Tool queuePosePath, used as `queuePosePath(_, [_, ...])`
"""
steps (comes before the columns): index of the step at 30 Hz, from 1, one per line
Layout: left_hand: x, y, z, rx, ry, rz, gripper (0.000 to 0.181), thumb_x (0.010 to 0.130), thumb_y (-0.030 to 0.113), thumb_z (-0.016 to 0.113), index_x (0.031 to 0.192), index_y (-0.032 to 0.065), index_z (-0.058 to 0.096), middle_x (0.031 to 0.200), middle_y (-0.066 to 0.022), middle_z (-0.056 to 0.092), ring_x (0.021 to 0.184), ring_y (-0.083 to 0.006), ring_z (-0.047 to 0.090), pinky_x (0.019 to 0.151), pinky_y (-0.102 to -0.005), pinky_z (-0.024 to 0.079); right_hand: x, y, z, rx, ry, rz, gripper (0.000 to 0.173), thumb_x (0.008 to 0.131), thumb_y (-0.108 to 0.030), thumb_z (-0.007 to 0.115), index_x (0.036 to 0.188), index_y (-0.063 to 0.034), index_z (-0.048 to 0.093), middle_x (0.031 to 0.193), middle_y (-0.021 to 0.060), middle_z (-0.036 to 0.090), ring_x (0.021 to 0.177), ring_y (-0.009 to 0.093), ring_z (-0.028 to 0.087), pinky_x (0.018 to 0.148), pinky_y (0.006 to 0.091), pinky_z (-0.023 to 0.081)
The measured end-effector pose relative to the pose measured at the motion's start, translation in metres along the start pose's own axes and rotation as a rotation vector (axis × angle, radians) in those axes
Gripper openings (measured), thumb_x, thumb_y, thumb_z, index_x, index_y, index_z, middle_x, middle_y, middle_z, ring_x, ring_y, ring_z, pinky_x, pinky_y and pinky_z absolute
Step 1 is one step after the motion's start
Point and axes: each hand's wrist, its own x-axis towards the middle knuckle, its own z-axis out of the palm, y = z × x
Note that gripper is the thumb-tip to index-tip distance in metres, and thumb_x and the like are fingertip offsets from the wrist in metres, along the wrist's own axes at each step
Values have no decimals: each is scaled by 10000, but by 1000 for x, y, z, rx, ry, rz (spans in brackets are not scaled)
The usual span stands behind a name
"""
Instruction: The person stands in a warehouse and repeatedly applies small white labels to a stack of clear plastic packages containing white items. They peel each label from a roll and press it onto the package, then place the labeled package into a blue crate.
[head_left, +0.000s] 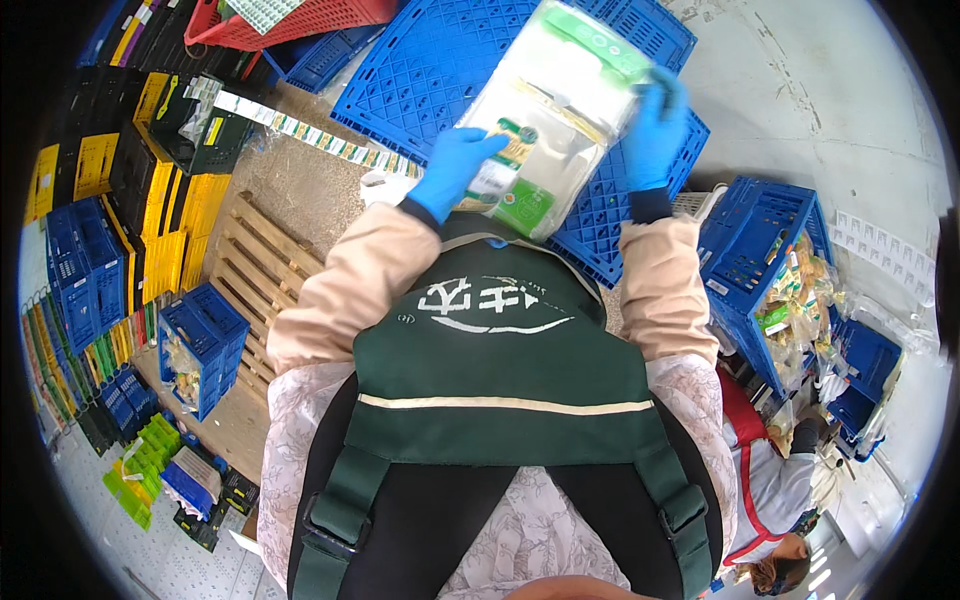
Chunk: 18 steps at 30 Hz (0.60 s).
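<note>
Clear plastic packaging bags (562, 127) with green printed ends lie flat over a blue plastic crate (427, 67) in front of me. My left hand (456, 169), in a blue glove, is at their near left edge, its thumb and fingers closed on a printed label (499, 169) with green and gold bands. At the right edge of the bags is my right hand (656, 135), also blue-gloved and slightly blurred; whether it grips them cannot be told. A long strip of labels (330, 142) runs from a dark crate (199, 127) towards my left hand.
A red basket (292, 30) stands at the upper left. Stacked black and yellow crates (161, 225) and a wooden pallet (262, 255) are on the left. On the right, a blue crate (750, 255) holds bagged produce (795, 300); a co-worker (772, 480) is below it.
</note>
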Motion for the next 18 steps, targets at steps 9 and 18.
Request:
queuePosePath(9, [-10, 33, -5, 681, -436, -79, 471, 827, 347, 632, 1088, -41, 576, 929, -117, 653, 783, -151, 619, 694, -261, 492, -57, 49, 36, -506, -808, 16, 309, 860, -128, 517, 1151, -40, 460, 1106, 211, 568, 957, 338, 588, 832, 376, 468])
queuePosePath(18, [-77, 23, -68, 26, -131, -49, 350, 869, 95, 584, 1199, -1, 522, 1062, -75, 619, 916, -116, 598, 789, -254, 501, -77, 37, 14, -359, -1098, -195, 300, 708, -170, 729, 959, -90, 586, 1480, 192, 156, 1298, 366, 300, 1049, 374, 291])
